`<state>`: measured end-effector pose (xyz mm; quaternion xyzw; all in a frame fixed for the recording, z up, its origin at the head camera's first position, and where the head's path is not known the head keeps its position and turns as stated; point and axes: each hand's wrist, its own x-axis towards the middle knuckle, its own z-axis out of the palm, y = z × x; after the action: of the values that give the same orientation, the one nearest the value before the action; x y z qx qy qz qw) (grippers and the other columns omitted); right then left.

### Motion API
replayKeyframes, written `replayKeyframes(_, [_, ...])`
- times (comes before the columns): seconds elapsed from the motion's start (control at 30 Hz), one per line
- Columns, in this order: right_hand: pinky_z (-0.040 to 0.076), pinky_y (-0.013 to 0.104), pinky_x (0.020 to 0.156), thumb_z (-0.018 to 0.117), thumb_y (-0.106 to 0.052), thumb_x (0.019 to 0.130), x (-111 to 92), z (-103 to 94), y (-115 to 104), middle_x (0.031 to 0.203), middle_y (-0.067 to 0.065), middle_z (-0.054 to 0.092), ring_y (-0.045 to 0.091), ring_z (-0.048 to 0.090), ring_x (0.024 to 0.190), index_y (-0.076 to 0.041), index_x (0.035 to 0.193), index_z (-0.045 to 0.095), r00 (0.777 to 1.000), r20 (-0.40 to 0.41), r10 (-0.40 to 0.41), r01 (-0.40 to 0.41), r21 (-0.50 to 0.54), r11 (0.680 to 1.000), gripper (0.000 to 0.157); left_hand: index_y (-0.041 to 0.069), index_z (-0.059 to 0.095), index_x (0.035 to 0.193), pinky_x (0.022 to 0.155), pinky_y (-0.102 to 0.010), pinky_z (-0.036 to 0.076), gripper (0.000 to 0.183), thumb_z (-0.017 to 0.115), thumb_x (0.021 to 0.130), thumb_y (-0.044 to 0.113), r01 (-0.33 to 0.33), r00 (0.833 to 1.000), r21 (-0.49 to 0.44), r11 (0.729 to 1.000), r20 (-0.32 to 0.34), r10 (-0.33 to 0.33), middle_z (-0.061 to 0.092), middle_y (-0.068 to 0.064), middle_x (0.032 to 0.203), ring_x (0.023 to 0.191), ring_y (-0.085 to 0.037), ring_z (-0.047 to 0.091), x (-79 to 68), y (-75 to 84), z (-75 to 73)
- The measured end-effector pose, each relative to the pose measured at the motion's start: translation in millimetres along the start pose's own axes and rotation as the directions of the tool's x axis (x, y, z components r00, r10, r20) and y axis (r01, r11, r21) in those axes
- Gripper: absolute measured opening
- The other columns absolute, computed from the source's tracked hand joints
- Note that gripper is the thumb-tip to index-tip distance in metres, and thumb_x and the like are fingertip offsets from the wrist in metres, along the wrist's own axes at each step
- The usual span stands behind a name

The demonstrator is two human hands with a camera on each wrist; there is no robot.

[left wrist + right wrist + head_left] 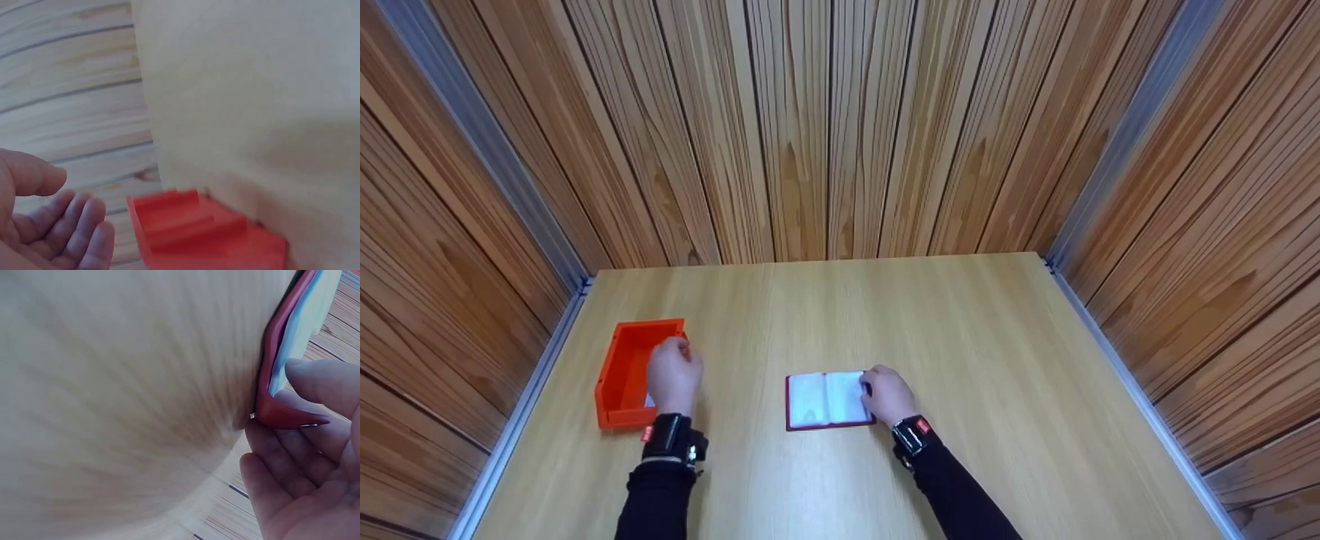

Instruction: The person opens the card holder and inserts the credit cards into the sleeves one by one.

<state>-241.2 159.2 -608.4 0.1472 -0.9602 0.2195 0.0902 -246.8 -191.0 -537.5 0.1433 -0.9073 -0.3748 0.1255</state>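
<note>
A small notebook with a red cover (808, 401) lies spread on the table, its white pages facing up. At its right edge my right hand (889, 395) pinches it. In the right wrist view the thumb (320, 379) is against the page edge, and the other fingers are by the red cover's flap (287, 413). My left hand (673, 375) hovers over the right side of an orange-red tray (631, 417). Seen from the left wrist, its fingers (70, 225) are loosely bent, the thumb stands apart from them, and nothing is between them.
Something small and white (649, 400) shows inside the tray, partly hidden by my left hand. The light wood table (960, 322) is bordered by metal rails (1140, 397) at the sides and wood-plank walls (825, 127) at the back and sides.
</note>
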Motion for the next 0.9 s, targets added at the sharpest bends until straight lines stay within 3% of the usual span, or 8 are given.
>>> replayKeyframes(0.1, [0.052,0.042,0.081,0.077,-0.002,0.076,0,0.4,1,0.092,0.01,0.063,0.029,0.063,0.086,0.001,0.099,0.073,1.0,0.003,-0.003,0.003,-0.006,1.0,0.024,-0.008,0.058,0.119,0.094,-0.052,0.044,0.028,0.059,0.094,0.006,0.037,0.996,0.015,0.999,-0.076,-0.036,0.058,-0.027,0.111,0.103,-0.041,0.053,5.6,-9.3,-10.1])
replayKeyframes(0.27, [0.052,0.042,0.082,0.076,-0.003,0.076,0,0.9,3,0.093,0.01,0.064,0.028,0.063,0.087,0.001,0.1,0.072,1.0,0.011,0.003,-0.003,-0.006,1.0,0.025,-0.009,0.055,0.124,0.1,-0.053,0.042,0.031,0.054,0.097,0.006,0.108,0.991,0.007,0.994,-0.075,-0.107,0.056,-0.028,0.117,0.107,-0.042,0.05,9.0,-21.8,-18.2])
replayKeyframes(0.47, [0.052,0.042,0.075,0.076,0.0,0.073,-1,0.1,3,0.086,0.008,0.061,0.028,0.062,0.081,0.0,0.093,0.072,0.998,-0.04,-0.039,0.039,-0.002,0.999,0.02,-0.011,0.057,0.119,0.096,-0.054,0.042,0.029,0.05,0.097,0.006,0.149,0.986,0.06,0.987,-0.091,-0.143,0.058,-0.031,0.113,0.107,-0.046,0.053,11.5,-35.4,-21.6])
replayKeyframes(0.73, [0.052,0.041,0.077,0.077,-0.002,0.075,-1,0.7,2,0.088,0.008,0.062,0.027,0.062,0.083,0.0,0.095,0.073,0.999,-0.026,-0.026,0.026,-0.009,1.0,0.02,-0.011,0.056,0.103,0.085,-0.052,0.045,0.019,0.047,0.096,0.005,0.228,0.974,0.088,0.97,-0.035,-0.226,0.059,-0.029,0.098,0.092,-0.045,0.054,14.1,-56.7,-23.2])
replayKeyframes(0.9, [0.052,0.041,0.077,0.078,-0.004,0.076,-1,0.5,2,0.089,0.008,0.062,0.027,0.062,0.083,0.0,0.096,0.073,1.0,-0.017,-0.025,0.025,-0.017,1.0,0.021,-0.01,0.053,0.099,0.081,-0.05,0.044,0.014,0.048,0.095,0.003,0.291,0.953,0.106,0.951,0.057,-0.298,0.055,-0.026,0.089,0.087,-0.043,0.05,17.5,-60.7,-26.4])
